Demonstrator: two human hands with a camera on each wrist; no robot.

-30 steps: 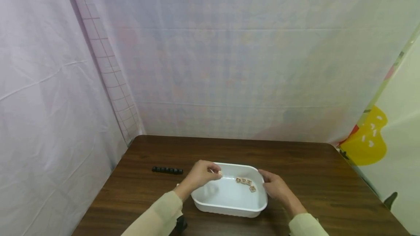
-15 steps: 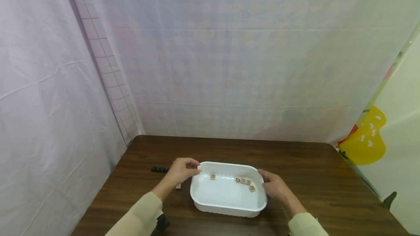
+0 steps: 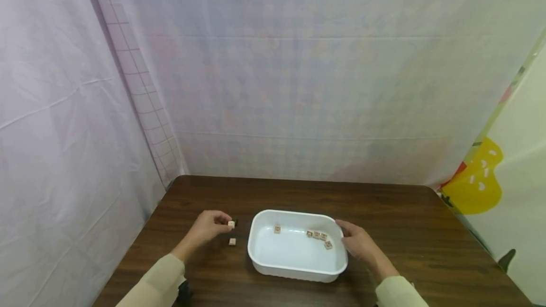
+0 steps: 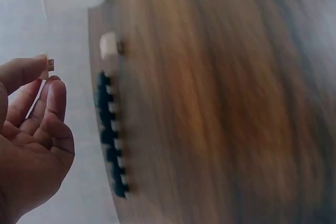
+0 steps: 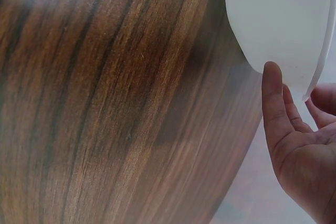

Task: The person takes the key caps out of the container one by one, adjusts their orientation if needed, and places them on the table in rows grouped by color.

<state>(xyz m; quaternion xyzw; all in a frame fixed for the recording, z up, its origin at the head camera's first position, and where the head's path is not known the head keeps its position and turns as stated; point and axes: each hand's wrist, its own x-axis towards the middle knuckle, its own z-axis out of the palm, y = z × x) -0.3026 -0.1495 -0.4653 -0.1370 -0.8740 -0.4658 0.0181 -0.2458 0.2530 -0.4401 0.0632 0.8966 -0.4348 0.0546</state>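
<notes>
My left hand point(image 3: 206, 226) pinches a small beige keycap point(image 3: 232, 224) between thumb and fingertips, above the table to the left of the white tray point(image 3: 294, 269). Another beige keycap point(image 3: 232, 241) stands on the table just nearer to me. In the left wrist view, a row of black keycaps point(image 4: 110, 135) lies in line with that beige one; the hand mostly covers this row in the head view. My right hand point(image 3: 359, 244) grips the tray's right rim, with fingers along the outer wall point(image 5: 278, 35). Inside the tray are a lone keycap point(image 3: 277, 229) and several others point(image 3: 317, 235) at the right.
The dark wood-grain table point(image 3: 405, 231) extends on both sides of the tray. Behind it hangs a pale curtain point(image 3: 298, 108), with a white cloth point(image 3: 64, 131) at the left and a yellow-patterned cloth point(image 3: 477, 184) at the right.
My left hand has lifted a beige keycap out of the tray and carried it left over the table, near the black row. The right hand stays at the tray's rim.
</notes>
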